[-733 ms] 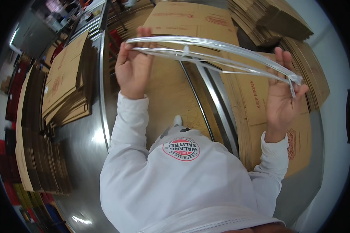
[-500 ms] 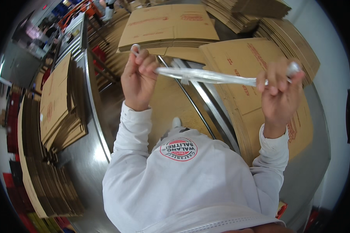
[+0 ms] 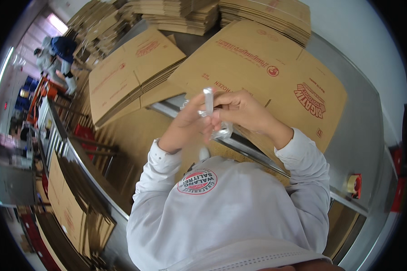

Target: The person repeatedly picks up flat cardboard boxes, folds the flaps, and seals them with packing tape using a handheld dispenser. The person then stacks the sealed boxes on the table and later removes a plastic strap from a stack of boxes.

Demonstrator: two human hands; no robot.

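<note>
In front of my chest, a twisted strip of clear, shiny plastic is bunched between my hands. One end sticks up from the fingers, and a crumpled loop hangs below them. My left hand pinches the strip from the left, its fingers slightly blurred. From the right, my right hand has its thumb and fingers closed on the same plastic, almost touching the left fingertips. Whether the strip is knotted is hidden by the fingers. Beyond my hands lies a stack of flattened cardboard boxes with red print.
Another flat-box stack lies to the left, with tied bundles behind. A tape roll sits on the steel table at right. More flat boxes stand at lower left. Two people are in the far left background.
My hands have come together from wide apart, and the stretched plastic strip is now gathered between them. The view has turned, showing more of the right-hand table and the tape roll.
</note>
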